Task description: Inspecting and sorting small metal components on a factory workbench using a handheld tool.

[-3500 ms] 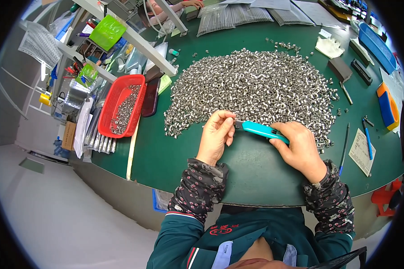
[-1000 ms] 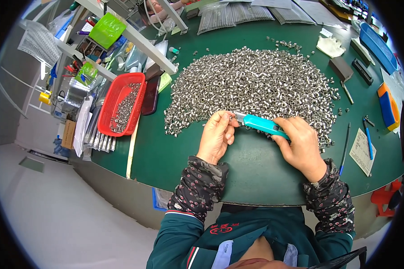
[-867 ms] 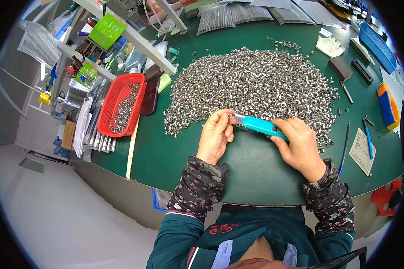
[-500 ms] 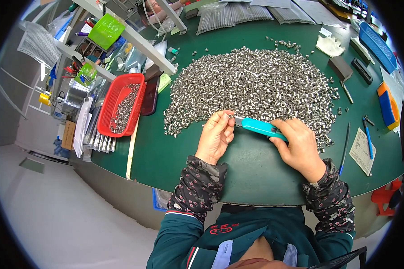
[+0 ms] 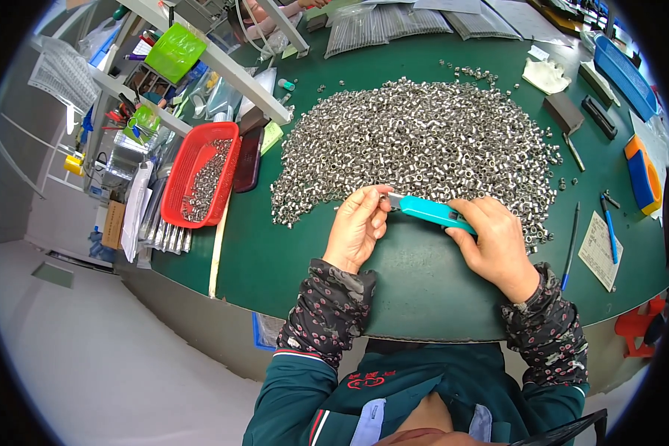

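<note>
My right hand is wrapped around a teal utility knife, its blade pointing left. The blade tip meets the fingertips of my left hand, which pinch a small metal ring, partly hidden by the fingers. Whether the blade touches the ring or sits inside it I cannot tell. Just beyond both hands spreads a wide heap of short shiny metal rings on the green tabletop.
To the left stands a red basket with more rings, beside a dark phone-like slab. On the right lie pens, a paper slip, an orange-and-blue holder and a blue tray. A white frame post rises at the upper left.
My left fingertips and the ring have turned slightly at the blade tip, so the ring's opening shows less. The knife and right hand stay nearly still.
</note>
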`<control>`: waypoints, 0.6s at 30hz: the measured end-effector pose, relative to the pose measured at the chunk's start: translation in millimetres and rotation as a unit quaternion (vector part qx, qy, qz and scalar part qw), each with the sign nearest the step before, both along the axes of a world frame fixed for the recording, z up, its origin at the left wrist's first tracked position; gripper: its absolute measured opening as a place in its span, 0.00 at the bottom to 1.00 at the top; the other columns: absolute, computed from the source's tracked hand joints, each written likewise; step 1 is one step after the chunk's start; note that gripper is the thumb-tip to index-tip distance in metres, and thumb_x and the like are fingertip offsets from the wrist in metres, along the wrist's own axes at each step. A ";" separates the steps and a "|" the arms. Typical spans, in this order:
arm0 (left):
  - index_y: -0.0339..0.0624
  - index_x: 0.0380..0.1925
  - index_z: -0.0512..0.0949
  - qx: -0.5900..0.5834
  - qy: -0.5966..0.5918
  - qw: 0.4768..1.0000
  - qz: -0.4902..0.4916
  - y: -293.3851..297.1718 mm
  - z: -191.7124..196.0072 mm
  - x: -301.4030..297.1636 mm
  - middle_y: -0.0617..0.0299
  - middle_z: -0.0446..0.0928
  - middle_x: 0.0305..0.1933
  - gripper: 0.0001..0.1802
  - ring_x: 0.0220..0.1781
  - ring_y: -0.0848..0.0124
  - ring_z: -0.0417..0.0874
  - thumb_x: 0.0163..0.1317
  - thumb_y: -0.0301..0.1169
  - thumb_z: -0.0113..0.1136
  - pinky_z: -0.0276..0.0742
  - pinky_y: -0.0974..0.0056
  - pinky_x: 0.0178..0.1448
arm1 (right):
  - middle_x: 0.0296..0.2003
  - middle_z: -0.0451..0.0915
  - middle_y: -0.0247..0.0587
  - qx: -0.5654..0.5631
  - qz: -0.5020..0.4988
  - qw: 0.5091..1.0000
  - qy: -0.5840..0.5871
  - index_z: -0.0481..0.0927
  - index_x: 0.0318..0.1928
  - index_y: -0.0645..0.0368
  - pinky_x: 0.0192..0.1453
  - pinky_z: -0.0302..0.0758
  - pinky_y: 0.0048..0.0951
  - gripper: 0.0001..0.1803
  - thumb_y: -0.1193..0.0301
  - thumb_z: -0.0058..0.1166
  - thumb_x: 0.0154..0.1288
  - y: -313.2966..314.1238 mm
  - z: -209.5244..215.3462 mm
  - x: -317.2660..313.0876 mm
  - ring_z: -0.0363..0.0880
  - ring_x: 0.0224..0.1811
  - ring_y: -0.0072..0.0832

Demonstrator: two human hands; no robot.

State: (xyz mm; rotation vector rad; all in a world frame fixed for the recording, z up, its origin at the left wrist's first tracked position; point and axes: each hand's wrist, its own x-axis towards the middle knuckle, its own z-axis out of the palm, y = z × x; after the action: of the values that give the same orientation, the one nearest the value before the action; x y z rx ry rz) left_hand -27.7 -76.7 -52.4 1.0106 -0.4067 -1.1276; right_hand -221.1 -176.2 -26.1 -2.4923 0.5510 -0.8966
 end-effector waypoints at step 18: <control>0.41 0.34 0.71 -0.036 0.006 0.999 0.003 0.4 0.3 -0.5 0.66 0.70 0.23 0.06 0.19 0.83 0.65 0.60 0.31 0.50 0.62 0.78 0.18 | 0.23 0.72 0.42 0.040 0.013 0.999 0.008 0.74 0.37 0.58 0.31 0.69 0.36 0.13 0.70 0.55 0.48 0.2 0.0 -0.6 0.71 0.28 0.39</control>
State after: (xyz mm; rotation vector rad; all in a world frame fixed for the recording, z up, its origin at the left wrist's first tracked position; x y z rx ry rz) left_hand -28.2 -76.3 -52.1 0.9412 -0.4316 -1.1064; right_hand -221.7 -175.9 -26.2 -2.4312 0.5480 -0.8301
